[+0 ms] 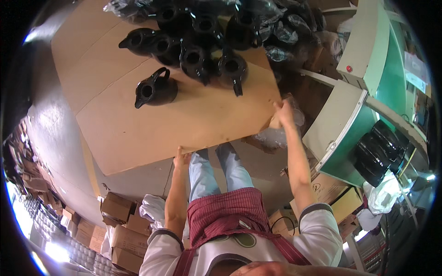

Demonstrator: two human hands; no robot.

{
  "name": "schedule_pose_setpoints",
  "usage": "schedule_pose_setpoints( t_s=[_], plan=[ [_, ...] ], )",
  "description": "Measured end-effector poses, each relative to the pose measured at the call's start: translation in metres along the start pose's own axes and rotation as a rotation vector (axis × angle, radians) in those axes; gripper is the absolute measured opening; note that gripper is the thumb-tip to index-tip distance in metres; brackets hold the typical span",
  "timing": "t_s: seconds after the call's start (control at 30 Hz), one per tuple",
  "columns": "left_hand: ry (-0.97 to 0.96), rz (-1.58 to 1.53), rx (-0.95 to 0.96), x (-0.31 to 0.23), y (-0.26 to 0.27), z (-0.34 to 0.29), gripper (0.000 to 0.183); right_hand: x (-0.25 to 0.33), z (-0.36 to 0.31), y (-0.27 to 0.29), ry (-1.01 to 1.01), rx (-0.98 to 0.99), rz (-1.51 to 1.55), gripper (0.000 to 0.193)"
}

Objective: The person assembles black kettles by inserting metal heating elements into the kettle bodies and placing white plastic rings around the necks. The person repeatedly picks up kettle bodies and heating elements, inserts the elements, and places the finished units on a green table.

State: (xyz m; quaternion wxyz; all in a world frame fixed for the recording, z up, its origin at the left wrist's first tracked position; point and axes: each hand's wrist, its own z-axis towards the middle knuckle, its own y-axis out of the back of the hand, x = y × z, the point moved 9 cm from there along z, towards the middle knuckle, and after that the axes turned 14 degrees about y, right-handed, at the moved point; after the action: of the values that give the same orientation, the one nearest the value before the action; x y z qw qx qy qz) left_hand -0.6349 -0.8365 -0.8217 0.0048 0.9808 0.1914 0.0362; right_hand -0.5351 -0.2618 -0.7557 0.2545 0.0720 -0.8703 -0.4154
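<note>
Flat brown cardboard sheet, large and many-sided, with faint crease lines across it (207,122), stretches out in front of the person, seen from above, its near edge just past the knees. What bears it from below cannot be told.

Both bare hands grip this sheet. The left hand (181,158) pinches the near edge, thumb on top, the other fingers mostly hidden beneath. The right hand (282,115) is closed around the right-hand corner, farther forward.

On the cardboard, a single glossy black jug with a looped handle and a pointed spout (165,92) stands upright, apart from the rest, its spout toward the lower left. Just beyond it, a close-packed cluster of similar glossy black jugs (192,59) fills the far part, round mouths facing up. Crumpled clear plastic wrapping (283,34) lies behind and to the right of them; more see-through plastic film (276,135) sits just below the right hand.

Nearer the body are pale blue jeans (201,177) and a dark red striped apron (228,211). To the right stands a cream-and-green metal cabinet (334,117), with shiny black rounded pieces (370,158) against its green side. Brown cardboard boxes (131,241) pile up at lower left on a grey floor (53,122).
</note>
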Motion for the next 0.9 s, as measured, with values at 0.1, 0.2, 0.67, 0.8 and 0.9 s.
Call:
schedule_pose_setpoints(
  t_s=[0.1, 0.2, 0.67, 0.8, 0.9],
  plan=[
    [-0.078, 0.006, -0.249, -0.041, 0.091, -0.007, 0.047, 0.021, -0.061, -0.049, 0.006, 0.168, 0.097, 0.041],
    [-0.142, -0.143, -0.248, -0.076, 0.153, -0.016, 0.042, 0.039, -0.115, -0.105, 0.048, 0.296, 0.13, 0.042],
    [-0.246, 0.274, -0.049, -0.129, 0.168, -0.063, 0.055, 0.072, -0.24, -0.322, 0.011, 0.618, -0.072, 0.037],
    [-0.185, 0.315, 0.196, -0.078, 0.09, -0.107, 0.053, 0.02, -0.209, -0.343, -0.265, 0.456, 0.115, 0.025],
    [-0.138, 0.482, 0.216, -0.045, 0.076, -0.113, 0.055, 0.018, -0.17, -0.318, -0.372, 0.246, 0.265, 0.025]
  ],
)
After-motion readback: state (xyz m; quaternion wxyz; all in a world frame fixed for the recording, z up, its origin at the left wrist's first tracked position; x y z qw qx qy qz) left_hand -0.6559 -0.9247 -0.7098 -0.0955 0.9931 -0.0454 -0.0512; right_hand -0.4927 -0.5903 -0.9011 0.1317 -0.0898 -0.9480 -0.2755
